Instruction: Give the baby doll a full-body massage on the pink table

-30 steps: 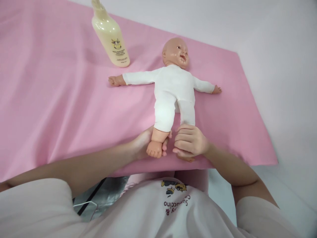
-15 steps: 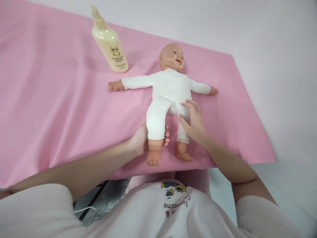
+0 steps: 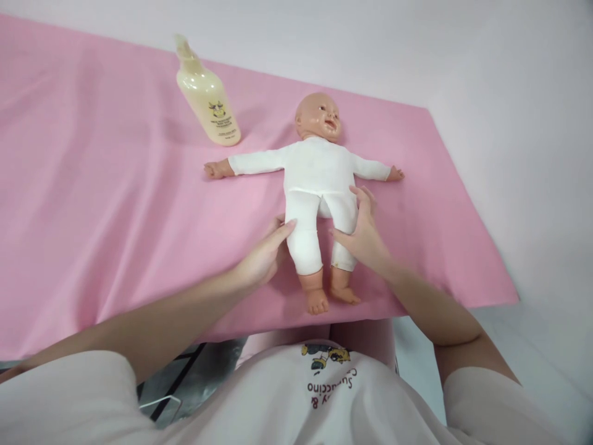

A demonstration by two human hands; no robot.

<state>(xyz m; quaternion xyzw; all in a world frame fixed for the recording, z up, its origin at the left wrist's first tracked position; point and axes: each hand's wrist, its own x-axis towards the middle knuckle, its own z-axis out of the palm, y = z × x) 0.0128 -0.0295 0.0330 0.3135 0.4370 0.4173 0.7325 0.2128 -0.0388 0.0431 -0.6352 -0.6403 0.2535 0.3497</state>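
A baby doll [image 3: 319, 167] in a white cloth suit lies on its back, arms spread and feet toward me. My left hand [image 3: 264, 256] is at the outer side of the doll's leg on the left. Its thumb touches the cloth near the knee, and its fingers are stretched out, their tips partly hidden beside the leg. Around the other thigh lies my right hand [image 3: 365, 232], thumb on the inner side and fingers along the hip. Both bare feet of the doll rest near the table's front edge.
A pale yellow pump bottle [image 3: 210, 108] with a cow picture stands behind the doll's outstretched arm on the left. Pink cloth [image 3: 125, 198], wrinkled at the left, covers the table. Behind it is a white wall [image 3: 370, 43]. My lap is below the front edge.
My left hand has come out from under the doll's lower leg and moved up beside the knee. That leg has swung right, nearer the other. My right hand has shifted slightly outward.
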